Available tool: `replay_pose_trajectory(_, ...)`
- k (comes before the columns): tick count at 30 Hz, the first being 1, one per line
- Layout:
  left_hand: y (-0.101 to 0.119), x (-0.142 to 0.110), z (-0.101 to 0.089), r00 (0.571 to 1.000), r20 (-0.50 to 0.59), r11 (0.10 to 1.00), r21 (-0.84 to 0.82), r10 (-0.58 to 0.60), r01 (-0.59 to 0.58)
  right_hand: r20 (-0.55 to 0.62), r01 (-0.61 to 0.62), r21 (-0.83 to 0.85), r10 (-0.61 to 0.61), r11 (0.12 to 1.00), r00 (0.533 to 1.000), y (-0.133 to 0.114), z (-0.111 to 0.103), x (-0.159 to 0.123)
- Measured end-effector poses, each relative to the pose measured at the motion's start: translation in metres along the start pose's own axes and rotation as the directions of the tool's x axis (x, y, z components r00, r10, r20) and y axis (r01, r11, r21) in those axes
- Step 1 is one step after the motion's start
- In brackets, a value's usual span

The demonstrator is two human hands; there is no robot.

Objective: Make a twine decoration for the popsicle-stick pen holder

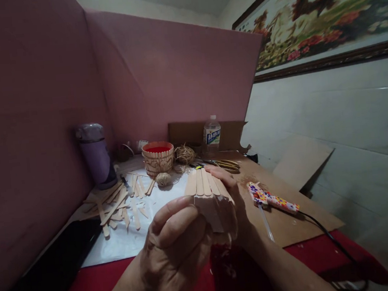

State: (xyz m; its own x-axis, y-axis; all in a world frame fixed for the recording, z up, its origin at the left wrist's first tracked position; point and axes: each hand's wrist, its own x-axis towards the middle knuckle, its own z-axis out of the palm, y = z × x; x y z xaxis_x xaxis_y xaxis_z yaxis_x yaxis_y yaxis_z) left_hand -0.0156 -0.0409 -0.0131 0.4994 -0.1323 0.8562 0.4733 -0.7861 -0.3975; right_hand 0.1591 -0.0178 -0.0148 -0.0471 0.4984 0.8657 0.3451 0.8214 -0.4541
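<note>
Close in front of me is a small cup-like piece covered with popsicle sticks [202, 183], tilted so that its pale inner side or end faces me. My left hand [179, 243] is closed at its near left edge, thumb and bent fingers pressed there. Whatever lies under those fingers is hidden. Around the far right side wraps my right hand [233, 196], its fingers over the sticks and the rest partly behind the piece. Beyond it stand a finished-looking stick-covered pot [159, 160] with a red inside and a small ball of twine [163, 180].
Loose popsicle sticks [112, 206] lie on white paper at left, beside a purple bottle [96, 157]. A flowered glue gun [271, 200] with a cord rests on brown cardboard at right. Pliers [228, 165], a bundle of fibre [184, 155] and a clear bottle [212, 135] are behind.
</note>
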Motion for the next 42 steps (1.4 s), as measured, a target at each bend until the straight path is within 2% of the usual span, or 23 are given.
replay_pose_trajectory(6,0.001,-0.002,0.001,0.999,0.038,0.999,0.038,-0.012,0.011,-0.047,0.09,-0.086,-0.094,0.992,0.994,0.01,0.001,-0.001)
replay_pose_trajectory(9,0.0,0.004,0.0,0.997,-0.021,0.995,0.062,-0.076,0.077,-0.059,0.158,-0.127,-0.167,0.979,0.984,0.011,0.002,0.001)
replay_pose_trajectory(12,0.002,0.011,-0.001,0.99,-0.1,0.99,0.089,-0.102,0.111,-0.056,0.175,-0.157,-0.186,0.972,0.981,0.009,0.002,0.002)
replay_pose_trajectory(21,0.006,0.008,0.003,0.979,-0.163,0.985,0.107,-0.12,0.138,-0.058,0.199,-0.145,-0.209,0.969,0.976,0.009,0.003,0.003)
replay_pose_trajectory(27,0.002,0.011,0.003,0.975,-0.174,0.984,0.092,-0.137,0.154,-0.044,0.14,-0.149,-0.148,0.979,0.988,0.009,0.003,0.001)
replay_pose_trajectory(33,-0.003,0.017,0.0,0.946,-0.128,0.95,0.053,-0.298,0.306,0.05,-0.025,-0.086,0.03,0.996,0.998,0.006,0.005,-0.004)
replay_pose_trajectory(36,-0.007,0.016,0.005,0.894,-0.145,0.906,-0.053,-0.424,0.421,0.093,-0.085,-0.044,0.089,0.995,0.992,0.004,0.006,-0.003)
replay_pose_trajectory(38,-0.008,0.014,0.01,0.824,-0.167,0.838,-0.183,-0.542,0.514,0.143,-0.145,0.017,0.141,0.989,0.98,0.002,0.007,-0.003)
replay_pose_trajectory(40,-0.01,0.012,0.016,0.722,-0.104,0.702,-0.362,-0.684,0.613,0.204,-0.241,0.088,0.22,0.966,0.954,0.001,0.008,-0.003)
replay_pose_trajectory(42,-0.01,0.013,0.019,0.603,0.078,0.472,-0.546,-0.794,0.692,0.244,-0.321,0.122,0.285,0.939,0.927,0.0,0.009,-0.003)
